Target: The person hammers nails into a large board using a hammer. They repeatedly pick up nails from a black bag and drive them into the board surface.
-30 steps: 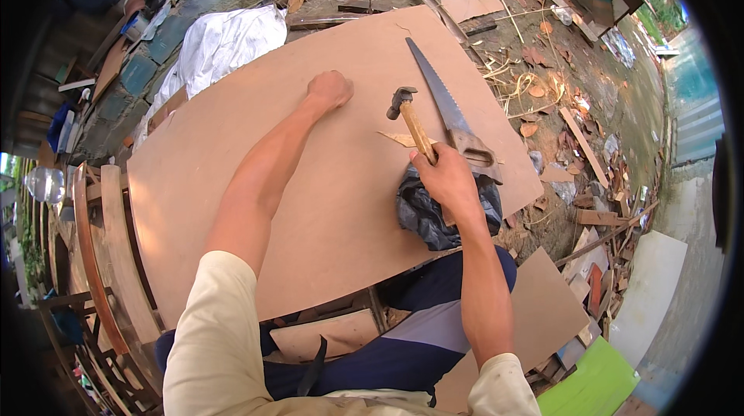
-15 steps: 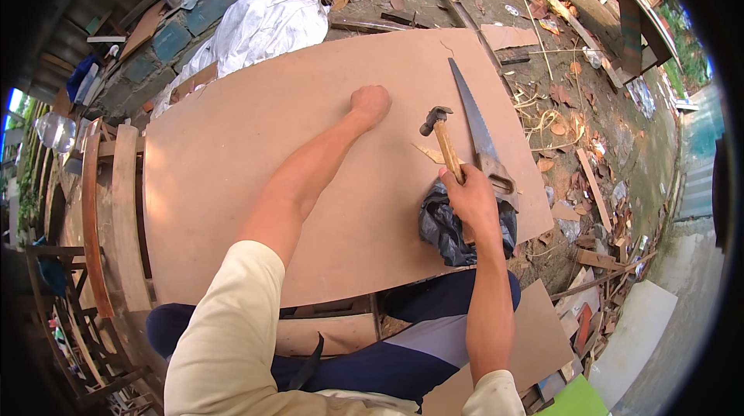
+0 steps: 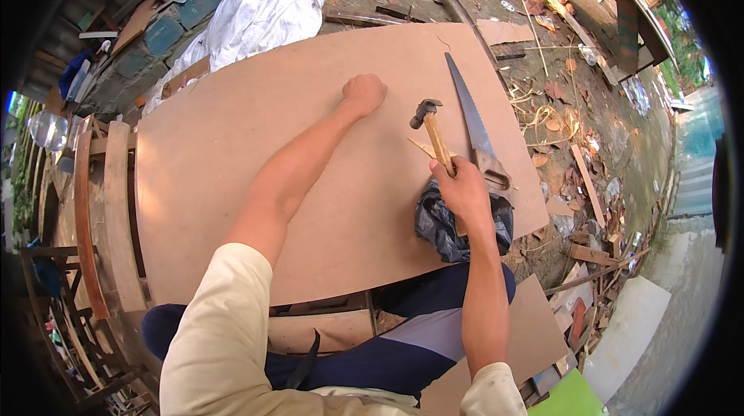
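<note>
A large brown board (image 3: 232,183) lies flat in front of me. My left hand (image 3: 365,96) rests closed on its far part; whether something small sits in the fingers is hidden. In my right hand (image 3: 466,196) is a claw hammer (image 3: 439,138), gripped by its wooden handle with the head up and tilted left. Just right of it a handsaw (image 3: 470,110) lies on the board, blade pointing away. Below the right hand stands a crumpled black plastic bag (image 3: 438,226). A thin pointed wood scrap (image 3: 421,147) shows behind the hammer handle.
A white sack (image 3: 267,20) lies beyond the board's far left edge. Wooden slats (image 3: 120,214) stand along the left side. Scrap wood and dry leaves litter the ground at right, near a pale sheet (image 3: 629,331). My legs (image 3: 349,373) are under the near edge.
The hammer head has moved slightly up and left in my right hand. The whole view has shifted a little; my left hand stays closed at the same place on the board.
</note>
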